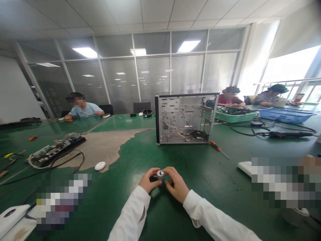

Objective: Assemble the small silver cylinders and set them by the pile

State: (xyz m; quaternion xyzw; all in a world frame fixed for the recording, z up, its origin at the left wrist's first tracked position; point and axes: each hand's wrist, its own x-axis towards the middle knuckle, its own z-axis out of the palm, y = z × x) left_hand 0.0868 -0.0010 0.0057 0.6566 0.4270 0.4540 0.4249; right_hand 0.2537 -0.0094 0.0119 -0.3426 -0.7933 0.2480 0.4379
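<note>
Close in front of me, a small silver metal motor [161, 175] stands upright, with a short shaft on its top. My left hand [149, 180] curls round its left side, thumb and fingertips on the metal. From the other side my right hand [177, 183] wraps its fingers against it, the thumb near the lower part. The motor's lower end is partly hidden by my fingers, so I cannot tell whether it rests on the green table [140, 157]. Beyond my hands stands an open computer case [184, 122], its inside and loose cables facing me.
An orange-handled screwdriver [219, 149] lies by the case. Left are a circuit assembly [57, 150] with black cables and a white disc [100, 166]. Green [237, 116] and blue baskets [286, 115] stand at right, near a corded black tool [291, 134]. Several people sit around the table.
</note>
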